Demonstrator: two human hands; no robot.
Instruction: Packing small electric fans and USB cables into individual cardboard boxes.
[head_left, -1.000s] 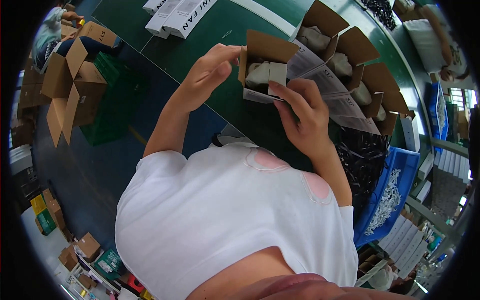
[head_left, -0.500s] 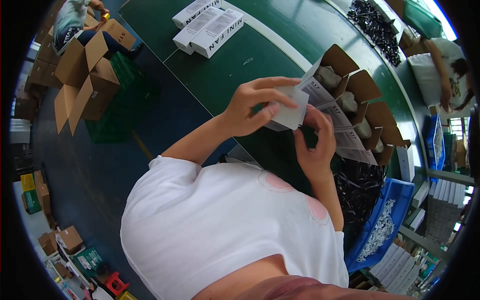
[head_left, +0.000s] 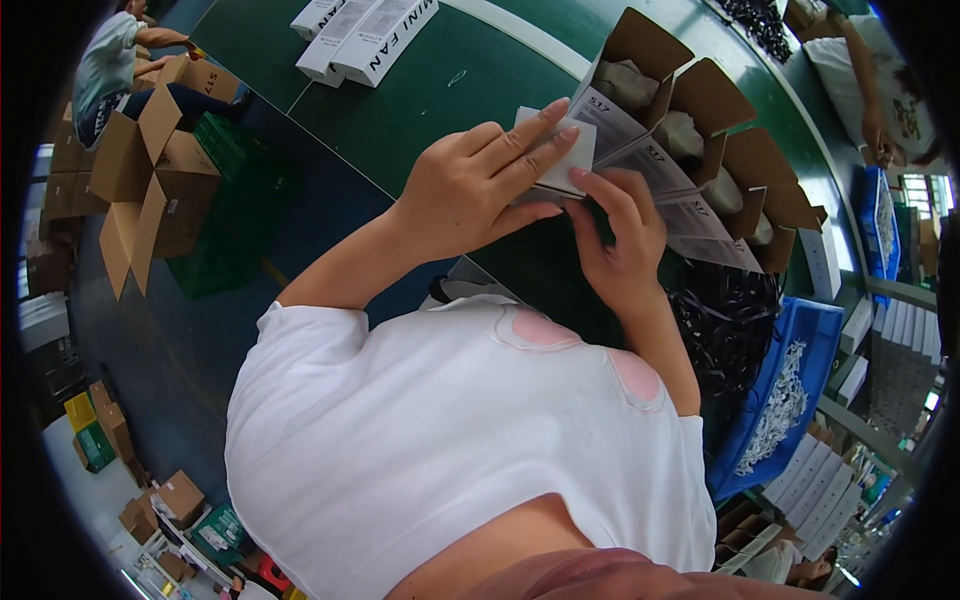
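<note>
Above the green table, a small white box (head_left: 587, 150) is between my two hands, its flat closed end toward me. My left hand (head_left: 475, 180) lays its long fingers over that end, with the thumb low at the side. On the box's right edge, the fingers of my right hand (head_left: 625, 225) pinch near the corner; the thumb is below. Just right of the box stands a row of several open boxes (head_left: 655, 165), white outside and brown inside, flaps up. A pale wrapped item (head_left: 625, 85) sits in the farthest one, with similar items in the others.
White printed boxes (head_left: 370, 40) lie at the table's far left. Black cables or straps (head_left: 725, 325) are heaped beside my right forearm, near a blue bin (head_left: 825, 345) of small white parts. An open carton (head_left: 185, 200) rests on a green crate (head_left: 235, 235). Co-workers are beyond.
My left hand's fingers have straightened and now lie across the box end, which is lower and flatter. My right fingers have come onto its edge. The whole view has shifted slightly.
</note>
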